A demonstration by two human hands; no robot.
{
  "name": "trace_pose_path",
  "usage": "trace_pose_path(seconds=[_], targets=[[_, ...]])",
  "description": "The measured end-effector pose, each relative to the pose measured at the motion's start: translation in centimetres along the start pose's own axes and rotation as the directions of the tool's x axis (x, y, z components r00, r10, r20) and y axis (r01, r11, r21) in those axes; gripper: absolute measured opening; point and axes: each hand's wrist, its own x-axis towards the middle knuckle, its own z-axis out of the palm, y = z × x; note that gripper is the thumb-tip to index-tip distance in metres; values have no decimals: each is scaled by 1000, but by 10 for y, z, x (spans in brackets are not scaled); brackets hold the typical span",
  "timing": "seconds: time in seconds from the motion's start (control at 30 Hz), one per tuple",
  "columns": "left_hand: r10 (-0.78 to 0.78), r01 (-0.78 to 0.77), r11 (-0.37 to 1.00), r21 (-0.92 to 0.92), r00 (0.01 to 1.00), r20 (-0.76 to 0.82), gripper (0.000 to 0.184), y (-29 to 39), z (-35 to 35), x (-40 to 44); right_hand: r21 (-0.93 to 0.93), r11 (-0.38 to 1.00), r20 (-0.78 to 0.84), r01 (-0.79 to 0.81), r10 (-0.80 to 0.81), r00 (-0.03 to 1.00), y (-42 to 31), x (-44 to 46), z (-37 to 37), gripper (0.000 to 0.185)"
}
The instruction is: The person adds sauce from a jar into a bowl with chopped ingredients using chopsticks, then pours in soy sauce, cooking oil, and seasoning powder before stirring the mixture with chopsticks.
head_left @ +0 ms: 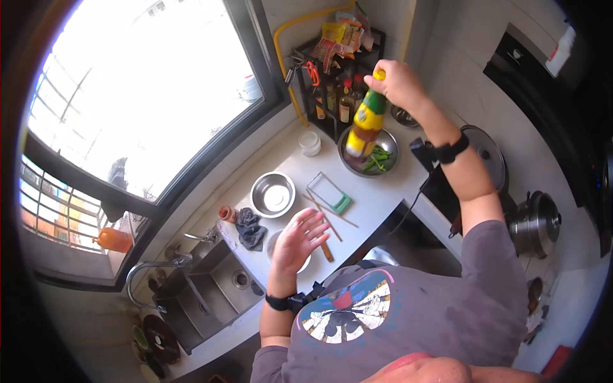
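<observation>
My right hand (397, 84) grips a sauce bottle (367, 124) by its neck, near the yellow cap. The bottle has a green and yellow label and leans slightly, cap end up. Below or behind it stands a steel bowl (345, 163) with cut green vegetables (379, 158), perhaps peppers. My left hand (297, 241) is raised, palm showing and fingers spread, holding nothing. It partly hides a white plate or bowl (302, 264). Beside that hand are thin wooden sticks (335, 212), a wooden handle (327, 251) and a green-handled tool with a wire frame (342, 203).
A second steel bowl (273, 193), a glass jar (310, 143), a dark cloth (251, 230) and a small reddish jar (227, 214) stand on the counter. The sink (220, 287) lies left. A bottle rack (338, 80) fills the corner. Right are a lidded pan (483, 156) and pot (535, 223).
</observation>
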Motion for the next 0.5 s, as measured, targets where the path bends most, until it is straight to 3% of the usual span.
trace_pose_path(seconds=[0.1,0.17,0.33,0.43,0.5], targets=[[104,-124,989,-74,968,-229,49,0,-28,-11,-154,988,42,23,-16,999,80,41,30,38],[182,-235,966,-105,914,-363,45,2,-40,-27,-300,945,76,-129,159,984,126,58,57,38],[387,-515,854,-68,718,-579,31,-2,-44,-80,-291,936,18,-199,214,977,225,75,140,38],[414,-572,820,27,559,-718,24,-10,-29,-101,-263,942,44,-209,228,973,249,87,176,35],[426,-597,801,54,504,-751,23,-17,-18,-107,-249,944,77,-216,241,967,254,93,190,35]])
